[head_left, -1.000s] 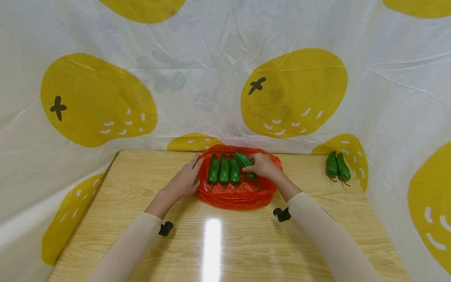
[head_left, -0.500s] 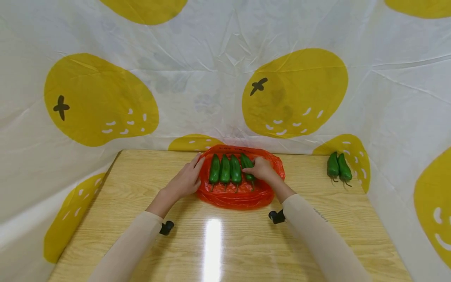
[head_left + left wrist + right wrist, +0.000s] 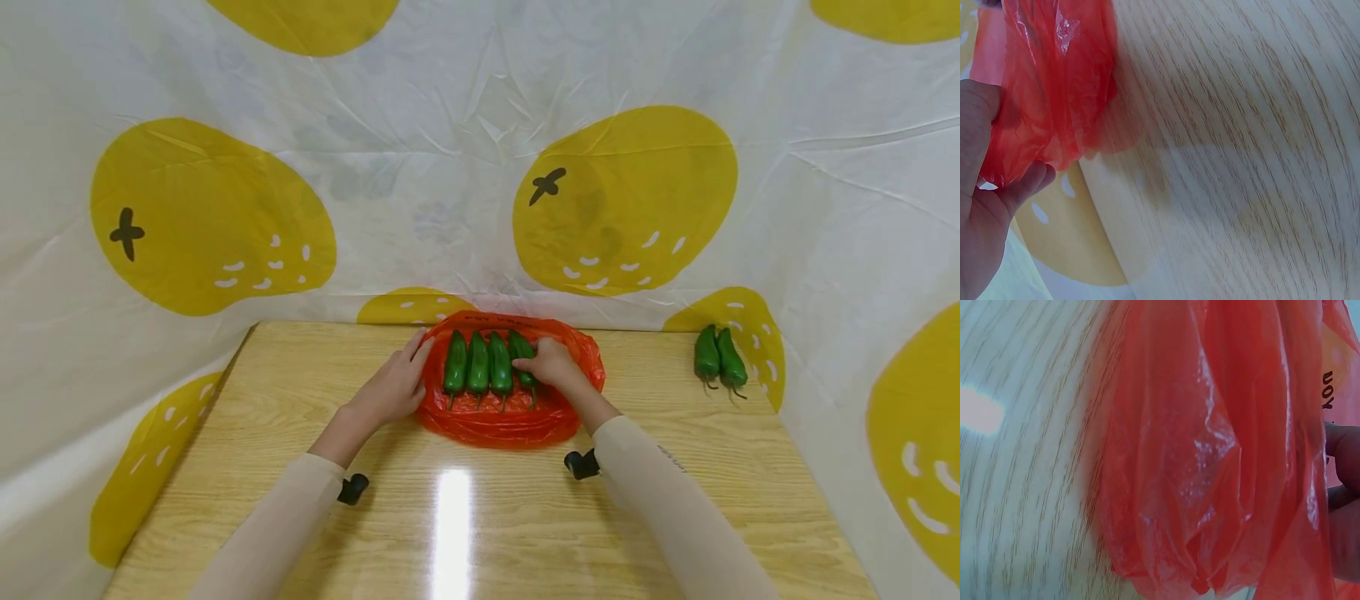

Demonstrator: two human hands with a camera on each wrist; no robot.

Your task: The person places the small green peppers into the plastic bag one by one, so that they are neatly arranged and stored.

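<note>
An open red plastic bag (image 3: pixel 502 431) lies spread on the table, its rim rolled outward. Inside it, several long green peppers (image 3: pixel 477 364) form a row, stems toward me. My left hand (image 3: pixel 392 385) holds the bag's left side; in the left wrist view the red film (image 3: pixel 1054 81) passes between thumb and fingers. With my right hand (image 3: pixel 553 363) I grip the rightmost pepper (image 3: pixel 519 346) of the row, thumb across it. In the right wrist view the bag's wall (image 3: pixel 1210 456) covers the pepper and most of the hand; only some fingers (image 3: pixel 1347 537) show.
Two more green peppers (image 3: pixel 718 357) lie side by side at the table's back right. A white cloth (image 3: pixel 435 183) printed with yellow fruit hangs behind and along both sides of the wooden table (image 3: pixel 315 358).
My right hand has moved slightly left with the pepper, which has turned from slanted to nearly parallel with the row. The left hand has stayed at the bag's side.
</note>
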